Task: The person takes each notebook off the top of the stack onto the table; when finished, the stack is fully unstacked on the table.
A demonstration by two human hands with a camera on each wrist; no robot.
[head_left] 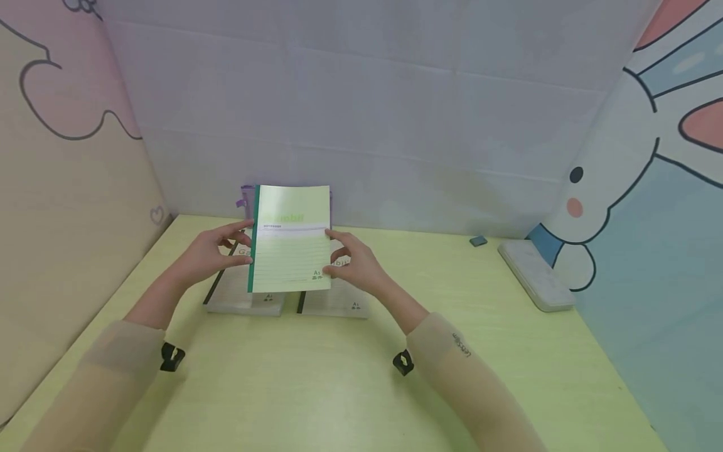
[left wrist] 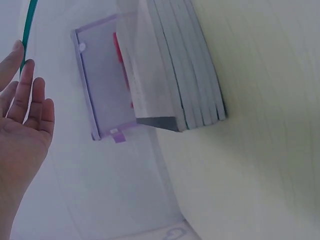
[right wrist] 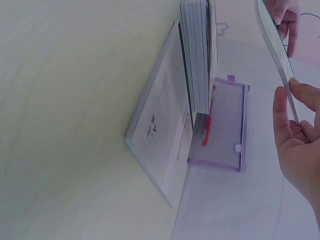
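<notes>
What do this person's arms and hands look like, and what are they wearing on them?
The left hand and right hand are ungloved. The left sleeve and right sleeve are pale beige; the right one bears dark lettering near its cuff. A small black fitting shows beside each cuff.

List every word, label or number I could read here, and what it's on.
"NOTEBOOK": green-spined notebook
"A5": green-spined notebook, left notebook stack, right notebook
"Ga", rest hidden: left notebook stack
Too blurred or small: green-spined notebook's faint title, characters under each "A5", right notebook's partly covered title, lettering on the right sleeve.
</notes>
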